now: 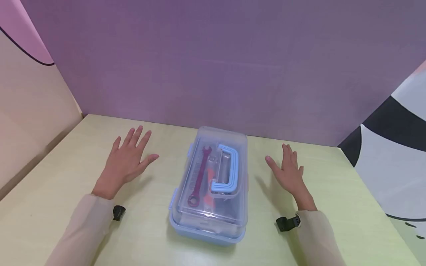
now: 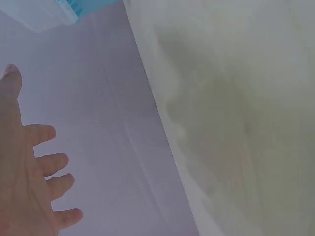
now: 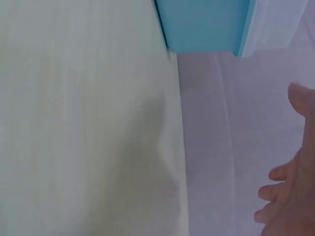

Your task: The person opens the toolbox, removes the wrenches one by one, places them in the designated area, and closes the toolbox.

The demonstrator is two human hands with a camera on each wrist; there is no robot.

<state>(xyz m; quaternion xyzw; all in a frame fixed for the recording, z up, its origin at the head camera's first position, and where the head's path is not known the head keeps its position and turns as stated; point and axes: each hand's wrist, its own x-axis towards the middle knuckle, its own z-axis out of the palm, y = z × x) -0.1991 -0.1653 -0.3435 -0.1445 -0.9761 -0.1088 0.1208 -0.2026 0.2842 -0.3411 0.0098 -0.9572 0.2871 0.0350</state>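
Note:
A toolbox with a clear lid and light blue base stands closed on the table, between the two hands. Its blue handle lies folded down on the lid. Through the lid show a purple wrench and an orange item, partly hidden by the handle recess. Left of the box, my left hand hovers over the table with fingers spread, holding nothing. On the other side my right hand is also raised, fingers extended and thumb apart. Both wrist views catch a corner of the box.
The pale wooden table meets a purple panel along its back edge. A light wall rises at the left. On the right is a black-and-white patterned surface. Both wrists wear black straps.

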